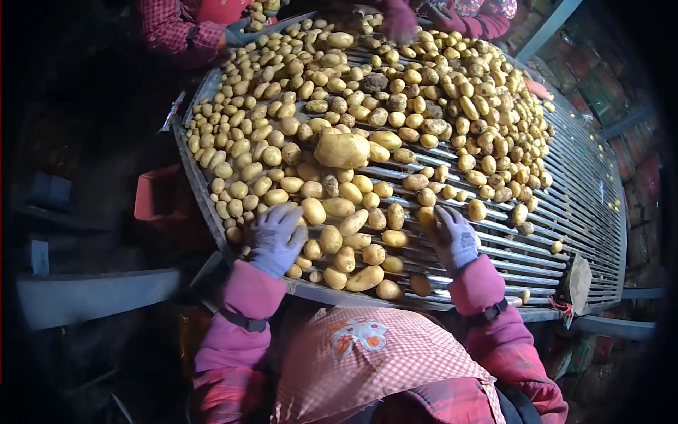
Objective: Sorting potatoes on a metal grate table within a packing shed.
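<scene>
My left hand (278, 238), in a pale purple knit glove, lies over small potatoes near the left front edge of a sorting table of metal bars. Its thumb stands apart from the fingers, next to a yellow potato (313, 211). Further right, my right hand (454, 237), gloved alike, reaches down to the bars (508, 265). Its fingers touch a brownish potato (427, 218); the palm side is hidden, so a grip on it cannot be made out. Between my hands lie several loose potatoes, among them a long one (365, 279). Beyond them sits a very large potato (342, 150).
Heaped potatoes (492, 116) cover the back and right of the table. Dark clods (375, 81) lie among them. Two co-workers' sleeves (180, 34) reach in from the far side. A red container (159, 193) stands left of the rim. A pale flat piece (579, 282) leans at right front.
</scene>
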The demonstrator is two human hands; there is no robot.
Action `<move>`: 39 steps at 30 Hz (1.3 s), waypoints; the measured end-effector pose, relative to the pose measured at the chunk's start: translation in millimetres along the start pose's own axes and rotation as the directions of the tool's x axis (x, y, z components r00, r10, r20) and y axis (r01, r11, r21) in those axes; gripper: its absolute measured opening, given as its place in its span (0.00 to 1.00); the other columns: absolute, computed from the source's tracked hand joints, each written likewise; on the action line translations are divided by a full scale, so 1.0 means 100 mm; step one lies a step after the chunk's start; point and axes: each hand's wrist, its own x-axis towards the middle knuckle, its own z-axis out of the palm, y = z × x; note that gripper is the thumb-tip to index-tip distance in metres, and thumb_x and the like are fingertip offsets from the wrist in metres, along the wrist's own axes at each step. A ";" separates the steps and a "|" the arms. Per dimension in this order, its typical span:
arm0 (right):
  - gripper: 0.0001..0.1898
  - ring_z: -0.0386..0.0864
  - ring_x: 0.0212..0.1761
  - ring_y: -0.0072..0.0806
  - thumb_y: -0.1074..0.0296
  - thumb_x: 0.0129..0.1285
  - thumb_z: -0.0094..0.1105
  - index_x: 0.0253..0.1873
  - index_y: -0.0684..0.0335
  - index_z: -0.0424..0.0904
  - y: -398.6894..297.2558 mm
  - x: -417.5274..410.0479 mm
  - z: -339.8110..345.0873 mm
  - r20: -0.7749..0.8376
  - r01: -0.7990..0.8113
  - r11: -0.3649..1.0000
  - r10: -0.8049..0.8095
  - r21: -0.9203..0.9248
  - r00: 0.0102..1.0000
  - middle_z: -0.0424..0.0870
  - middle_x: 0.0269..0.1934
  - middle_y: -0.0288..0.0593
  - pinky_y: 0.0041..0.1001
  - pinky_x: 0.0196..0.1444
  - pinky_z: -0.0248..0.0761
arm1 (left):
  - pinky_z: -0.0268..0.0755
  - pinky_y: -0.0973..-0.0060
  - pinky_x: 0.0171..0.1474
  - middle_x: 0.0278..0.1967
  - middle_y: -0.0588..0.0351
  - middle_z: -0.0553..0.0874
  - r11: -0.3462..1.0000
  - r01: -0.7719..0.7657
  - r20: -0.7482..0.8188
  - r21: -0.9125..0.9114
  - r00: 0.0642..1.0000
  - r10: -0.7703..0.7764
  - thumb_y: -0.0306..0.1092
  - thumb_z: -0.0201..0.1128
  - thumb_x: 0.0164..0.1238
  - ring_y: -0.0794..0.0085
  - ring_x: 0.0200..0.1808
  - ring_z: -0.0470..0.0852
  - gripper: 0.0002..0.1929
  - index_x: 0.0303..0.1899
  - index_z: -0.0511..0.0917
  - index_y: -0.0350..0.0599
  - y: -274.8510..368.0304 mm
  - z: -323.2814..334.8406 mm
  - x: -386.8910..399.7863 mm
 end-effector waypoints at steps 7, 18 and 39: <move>0.28 0.78 0.46 0.51 0.54 0.61 0.62 0.64 0.55 0.70 -0.02 0.19 0.31 0.260 -0.085 0.996 0.089 -0.025 0.962 0.77 0.47 0.54 0.46 0.47 0.72 | 0.72 0.57 0.47 0.51 0.51 0.79 0.990 -0.128 0.225 0.067 0.968 0.110 0.41 0.62 0.60 0.53 0.46 0.81 0.16 0.48 0.79 0.49 0.83 0.44 0.83; 0.29 0.77 0.53 0.55 0.62 0.59 0.64 0.65 0.59 0.69 0.21 0.20 0.20 0.322 -0.128 0.940 0.021 0.318 0.947 0.77 0.55 0.57 0.43 0.54 0.73 | 0.73 0.55 0.44 0.50 0.51 0.75 0.881 0.011 0.383 0.473 0.898 -0.216 0.47 0.66 0.54 0.55 0.47 0.80 0.21 0.48 0.78 0.52 1.02 0.69 1.12; 0.19 0.79 0.39 0.26 0.56 0.73 0.53 0.55 0.68 0.76 -0.80 0.95 0.00 0.297 -0.155 0.621 -0.131 0.768 0.946 0.81 0.39 0.44 0.26 0.45 0.73 | 0.77 0.56 0.55 0.55 0.48 0.81 -0.755 0.247 0.483 -0.607 0.870 -0.103 0.54 0.56 0.70 0.54 0.55 0.81 0.27 0.62 0.71 0.46 0.88 0.07 0.18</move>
